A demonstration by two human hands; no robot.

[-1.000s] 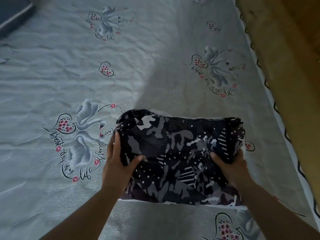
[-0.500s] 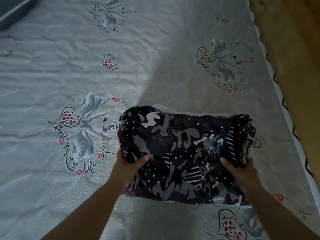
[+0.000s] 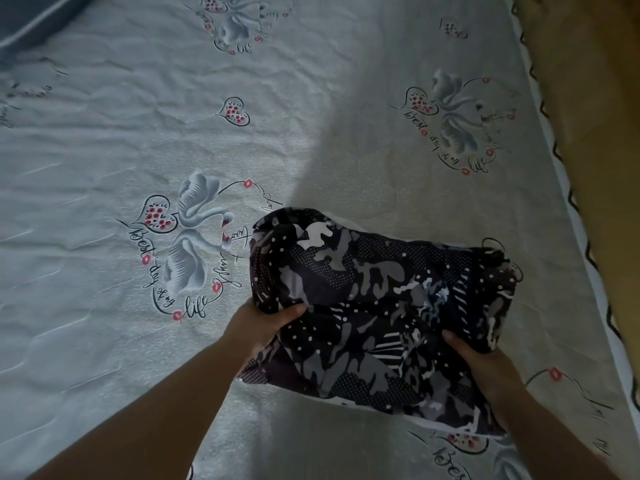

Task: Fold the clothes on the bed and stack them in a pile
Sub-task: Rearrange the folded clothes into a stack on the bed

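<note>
The bed (image 3: pixel 145 98) fills the view, its pale sheet printed with swans and hearts, wrinkled but bare beyond the grip. Between the two hands lies the garment (image 3: pixel 377 306), a dark camouflage-patterned bundle already folded, its near edge resting on the sheet. The left hand (image 3: pixel 263 327) clamps the left edge, thumb on top; the right hand (image 3: pixel 485 362) pinches the right edge likewise. To finish well, I judge both edges should be kept level and taut, so the layers don't slip. No pile shows. Right of the grip runs a wooden floor (image 3: pixel 588 133).
</note>
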